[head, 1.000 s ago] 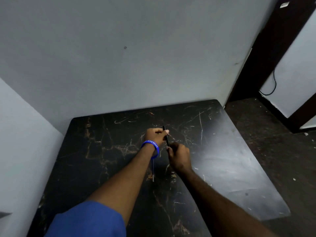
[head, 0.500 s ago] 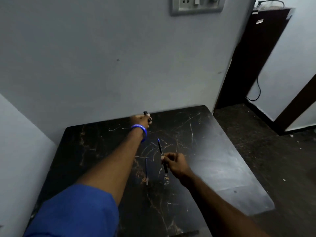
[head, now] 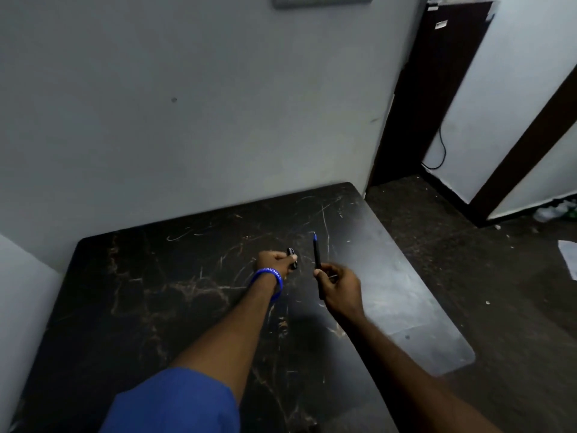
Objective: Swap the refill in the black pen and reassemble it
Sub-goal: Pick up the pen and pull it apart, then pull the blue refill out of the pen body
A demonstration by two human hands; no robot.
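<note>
The black pen is in two parts above the dark marble-patterned table (head: 131,307). My right hand (head: 340,292) grips the long black pen barrel (head: 317,260), held almost upright, with a blue refill tip (head: 314,236) sticking out of its top. My left hand (head: 274,260), with a blue wristband, is closed on the short black end piece (head: 292,258) of the pen. The two hands are a short gap apart, left of one another, over the table's far middle. I cannot make out a spare refill on the table in this blurred frame.
A pale wall runs along the table's far and left sides, with a switch plate (head: 323,0) high up. To the right lie a dark floor (head: 499,292), a dark wooden cabinet (head: 437,73) and a hanging black cable (head: 440,151).
A second ago both hands held the pen together. It has come apart; my left hand swung to the far table edge with the short piece and has come back beside the right hand.
</note>
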